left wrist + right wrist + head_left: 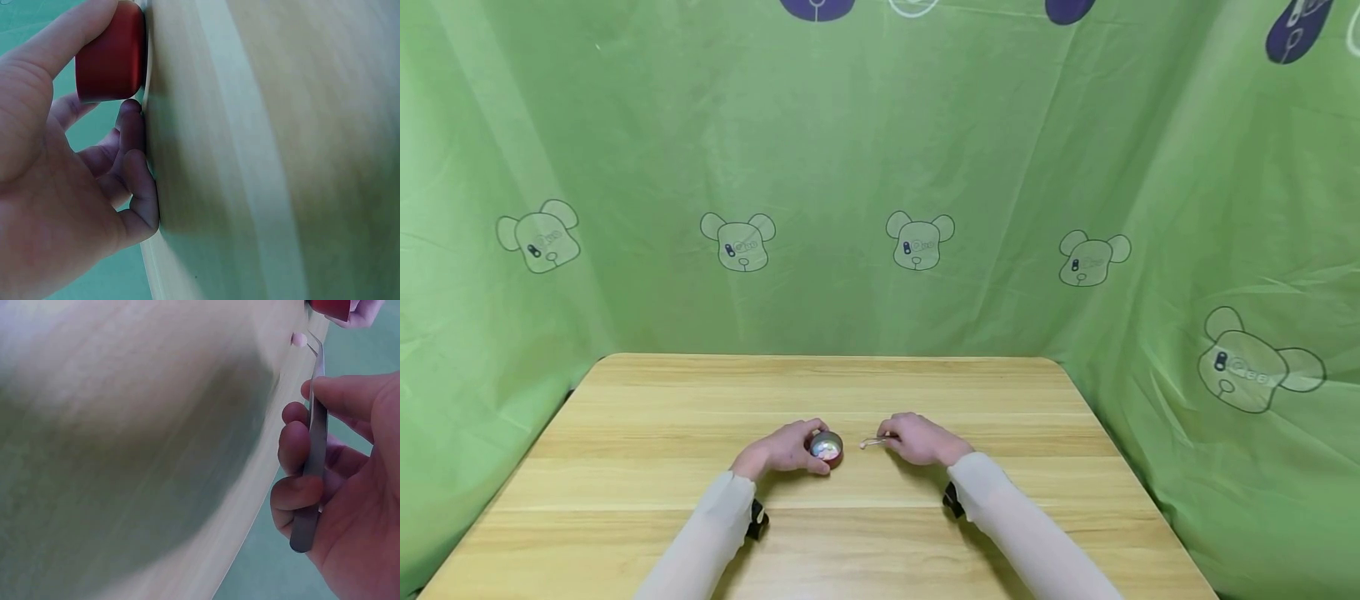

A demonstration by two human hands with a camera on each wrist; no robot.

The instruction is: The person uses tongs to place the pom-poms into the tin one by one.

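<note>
Green cloth [865, 150] printed with pale bear heads hangs behind and to both sides of the scene; we also note dark purple shapes along its top edge.

Item one, the table [700, 392]: light wood with a straight grain and rounded far corners. It carries everything listed below.

Item two, our left hand [778, 451]: it rests on the table near the middle, sleeve pale and loose, with a dark strap at the wrist. Thumb and fingers curl round a small round tin [826, 447] and hold it on the wood. From the head view we see the tin's shiny metal inside, with a pale glint in it that we cannot identify. The left wrist view shows the same tin [111, 55] as red on its outer wall, its base against the table surface, the thumb on one side and the fingertips [130, 111] tucked against the other.

Item three, a small pale bead [299, 339]: it lies on the wood just beside the tin, between the two hands. It is too small to make out in the head view.

Item four, the metal tweezers [311, 462]: slim, grey, with a bent tip. The tip sits right next to the bead; we cannot tell whether it touches.

Item five, our right hand [921, 439]: it rests on the table to the right of the tin, pinching the tweezers between thumb and curled fingers.
</note>
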